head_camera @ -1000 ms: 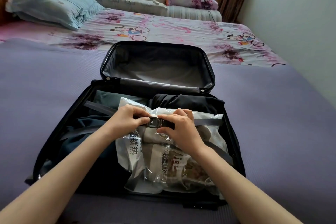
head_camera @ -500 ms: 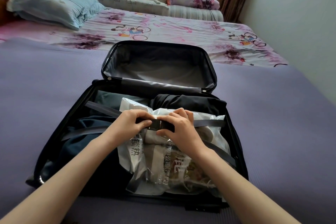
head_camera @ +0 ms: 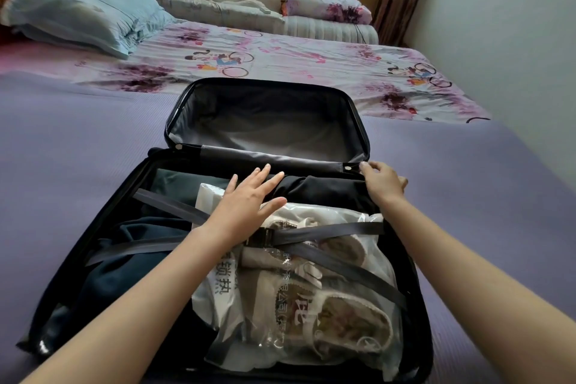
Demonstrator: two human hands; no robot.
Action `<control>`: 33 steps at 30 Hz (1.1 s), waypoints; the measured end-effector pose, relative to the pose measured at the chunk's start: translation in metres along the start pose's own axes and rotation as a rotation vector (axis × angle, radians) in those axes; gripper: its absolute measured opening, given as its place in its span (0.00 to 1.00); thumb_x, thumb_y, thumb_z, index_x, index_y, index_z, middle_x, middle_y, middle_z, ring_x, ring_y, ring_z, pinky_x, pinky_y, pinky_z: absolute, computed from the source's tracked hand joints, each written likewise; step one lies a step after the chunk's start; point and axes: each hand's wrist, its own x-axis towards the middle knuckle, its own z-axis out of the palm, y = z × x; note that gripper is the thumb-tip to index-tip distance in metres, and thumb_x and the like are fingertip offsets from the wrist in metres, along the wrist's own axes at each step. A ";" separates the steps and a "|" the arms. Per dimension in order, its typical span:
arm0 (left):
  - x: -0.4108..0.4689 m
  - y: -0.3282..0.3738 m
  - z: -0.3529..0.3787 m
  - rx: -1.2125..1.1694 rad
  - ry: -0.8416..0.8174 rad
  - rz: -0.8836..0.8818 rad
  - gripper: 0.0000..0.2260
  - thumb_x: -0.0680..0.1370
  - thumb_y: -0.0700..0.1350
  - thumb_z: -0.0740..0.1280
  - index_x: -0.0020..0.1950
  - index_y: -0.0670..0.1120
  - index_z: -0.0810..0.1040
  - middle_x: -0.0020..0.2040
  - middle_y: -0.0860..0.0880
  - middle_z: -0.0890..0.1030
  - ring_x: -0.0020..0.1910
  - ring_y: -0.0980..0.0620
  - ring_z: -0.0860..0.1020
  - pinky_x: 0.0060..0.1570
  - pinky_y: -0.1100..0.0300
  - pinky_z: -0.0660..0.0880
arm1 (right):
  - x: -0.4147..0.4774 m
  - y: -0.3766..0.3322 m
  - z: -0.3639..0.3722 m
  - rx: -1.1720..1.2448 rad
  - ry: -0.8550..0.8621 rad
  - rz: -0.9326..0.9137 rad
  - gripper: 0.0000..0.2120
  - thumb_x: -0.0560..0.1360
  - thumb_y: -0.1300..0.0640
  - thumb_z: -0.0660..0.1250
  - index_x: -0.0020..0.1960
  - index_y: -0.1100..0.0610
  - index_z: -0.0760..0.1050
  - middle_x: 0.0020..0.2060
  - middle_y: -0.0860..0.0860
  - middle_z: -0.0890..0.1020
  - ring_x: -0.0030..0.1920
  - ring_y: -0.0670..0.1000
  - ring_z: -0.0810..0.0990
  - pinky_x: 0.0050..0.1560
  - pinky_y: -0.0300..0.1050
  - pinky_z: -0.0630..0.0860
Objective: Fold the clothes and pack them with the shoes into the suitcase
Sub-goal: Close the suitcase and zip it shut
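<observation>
Open suitcase (head_camera: 265, 121) holding clothes (head_camera: 131, 259) and bagged shoes (head_camera: 343, 321), left fingers (head_camera: 261, 175) spread, right fingers (head_camera: 366, 169) gripping its rim (head_camera: 348, 167)

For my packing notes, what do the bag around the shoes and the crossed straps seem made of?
The bag looks like thin clear plastic, glossy: the shoes show through and it crinkles with glare. The straps look like flat grey woven webbing, faintly shiny; the weave itself is too fine to see.

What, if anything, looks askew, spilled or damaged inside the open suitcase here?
Nothing spilled or damaged. The buckle is fastened and the cross straps hold the bagged shoes down. Only mild untidiness: the plastic bag is crumpled, and the navy garment beside it lies bunched rather than flat.
</observation>
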 end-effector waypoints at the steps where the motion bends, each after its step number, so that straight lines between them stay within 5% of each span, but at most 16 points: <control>1: 0.008 0.002 0.000 -0.009 -0.010 -0.020 0.25 0.80 0.58 0.53 0.76 0.56 0.52 0.78 0.52 0.48 0.76 0.56 0.46 0.74 0.51 0.40 | 0.013 0.002 -0.002 0.003 -0.025 0.054 0.22 0.79 0.44 0.56 0.66 0.55 0.72 0.65 0.57 0.74 0.67 0.61 0.61 0.60 0.48 0.61; 4: 0.029 0.007 0.007 0.010 -0.083 -0.079 0.25 0.81 0.57 0.54 0.77 0.55 0.53 0.78 0.51 0.48 0.77 0.53 0.47 0.74 0.49 0.43 | 0.038 0.003 -0.001 -0.060 -0.074 0.119 0.25 0.79 0.42 0.54 0.67 0.57 0.71 0.65 0.56 0.74 0.69 0.61 0.60 0.63 0.50 0.61; 9: 0.063 0.017 0.018 0.066 0.007 -0.110 0.25 0.81 0.56 0.53 0.77 0.53 0.53 0.78 0.48 0.51 0.77 0.51 0.49 0.74 0.50 0.45 | 0.078 -0.003 0.013 0.047 -0.067 0.200 0.23 0.77 0.41 0.59 0.58 0.60 0.72 0.55 0.58 0.75 0.59 0.60 0.72 0.60 0.51 0.68; 12: 0.089 0.025 0.024 0.066 0.014 -0.052 0.24 0.82 0.56 0.52 0.77 0.53 0.53 0.78 0.50 0.52 0.77 0.53 0.47 0.74 0.51 0.44 | 0.095 -0.005 0.018 0.120 -0.079 0.254 0.22 0.77 0.45 0.63 0.57 0.64 0.72 0.48 0.58 0.77 0.54 0.60 0.76 0.51 0.47 0.69; 15: 0.110 0.029 0.035 0.066 -0.052 -0.045 0.24 0.81 0.56 0.52 0.77 0.54 0.54 0.78 0.51 0.54 0.76 0.53 0.49 0.74 0.51 0.44 | 0.105 -0.001 0.023 0.176 -0.108 0.318 0.16 0.76 0.48 0.66 0.46 0.62 0.69 0.34 0.53 0.72 0.42 0.57 0.75 0.44 0.44 0.69; 17: 0.116 0.030 0.043 0.053 -0.068 -0.058 0.23 0.82 0.56 0.53 0.76 0.52 0.57 0.77 0.51 0.56 0.76 0.54 0.51 0.73 0.51 0.45 | 0.113 0.004 0.028 0.208 -0.138 0.362 0.14 0.74 0.53 0.68 0.40 0.62 0.69 0.33 0.54 0.73 0.35 0.54 0.74 0.38 0.42 0.69; 21: 0.121 0.023 0.046 0.042 0.050 -0.050 0.21 0.81 0.54 0.55 0.73 0.50 0.65 0.73 0.51 0.65 0.73 0.53 0.60 0.73 0.54 0.50 | 0.135 0.014 0.042 0.412 -0.138 0.399 0.08 0.71 0.66 0.65 0.50 0.64 0.75 0.44 0.59 0.78 0.44 0.57 0.79 0.42 0.45 0.76; 23: 0.124 0.022 0.043 0.017 0.111 -0.039 0.19 0.81 0.53 0.57 0.70 0.49 0.70 0.67 0.50 0.73 0.68 0.51 0.68 0.69 0.55 0.58 | 0.133 0.020 0.042 0.508 -0.148 0.380 0.07 0.70 0.70 0.62 0.42 0.60 0.74 0.38 0.57 0.77 0.40 0.57 0.78 0.41 0.46 0.75; 27: 0.140 0.037 0.035 -0.158 0.154 -0.144 0.17 0.80 0.52 0.59 0.67 0.48 0.73 0.60 0.47 0.77 0.62 0.48 0.72 0.64 0.55 0.66 | 0.122 0.020 0.032 0.679 -0.165 0.276 0.15 0.70 0.74 0.60 0.47 0.56 0.76 0.31 0.53 0.76 0.31 0.53 0.74 0.32 0.42 0.74; 30: 0.160 0.066 0.021 -0.373 0.218 -0.210 0.21 0.78 0.54 0.63 0.68 0.47 0.71 0.62 0.46 0.76 0.61 0.49 0.74 0.63 0.55 0.69 | 0.111 0.015 0.023 0.817 -0.198 0.198 0.25 0.71 0.75 0.60 0.59 0.52 0.75 0.38 0.56 0.80 0.35 0.58 0.77 0.39 0.52 0.81; 33: 0.186 0.107 0.002 -0.565 0.258 -0.264 0.29 0.75 0.59 0.66 0.72 0.48 0.66 0.67 0.47 0.73 0.65 0.48 0.72 0.63 0.54 0.69 | 0.096 0.020 0.019 0.892 -0.165 0.088 0.27 0.72 0.73 0.61 0.65 0.50 0.72 0.48 0.57 0.82 0.37 0.55 0.79 0.42 0.49 0.81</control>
